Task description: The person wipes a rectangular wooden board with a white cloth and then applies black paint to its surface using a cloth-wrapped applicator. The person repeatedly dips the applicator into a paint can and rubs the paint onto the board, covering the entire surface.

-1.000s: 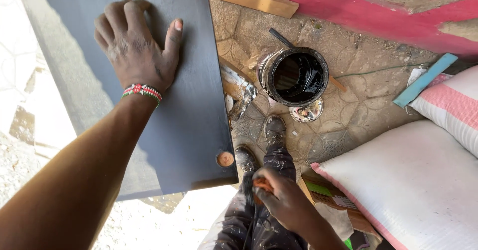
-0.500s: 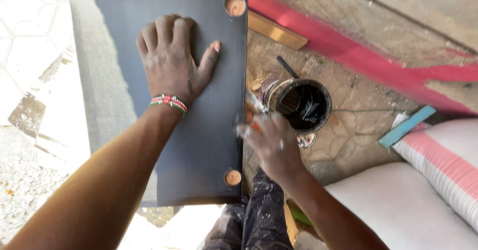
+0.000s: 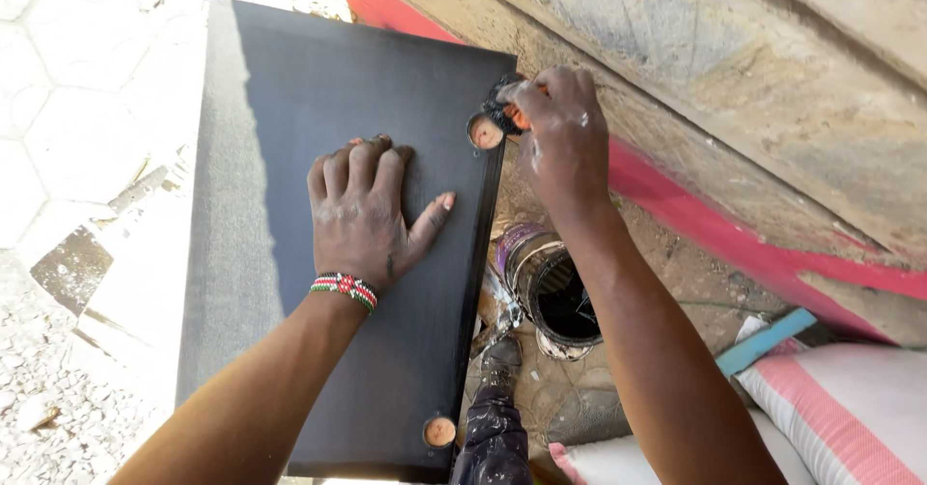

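Note:
My left hand (image 3: 372, 213) lies flat, fingers spread, on the top of a dark grey painted board (image 3: 328, 360); a beaded wristband sits on that wrist. My right hand (image 3: 560, 133) is closed around a small paintbrush (image 3: 507, 113) with an orange handle. Its black bristles touch the far round wooden plug (image 3: 484, 132) on the board's right edge. A second round plug (image 3: 439, 432) shows near the board's close corner. Below the right forearm stands a paint can (image 3: 560, 297) with black paint inside.
A rough wall (image 3: 734, 89) with a red band along its base runs at the right. A white and pink striped sack (image 3: 850, 408) lies at the lower right with a blue strip (image 3: 765, 341) beside it. My paint-stained trouser leg and shoe (image 3: 497, 398) are underneath. Pale paving is at the left.
My right hand rose from beside the paint can to the far plug on the board's edge with the brush. The view shifted forward; my left hand stayed flat on the board.

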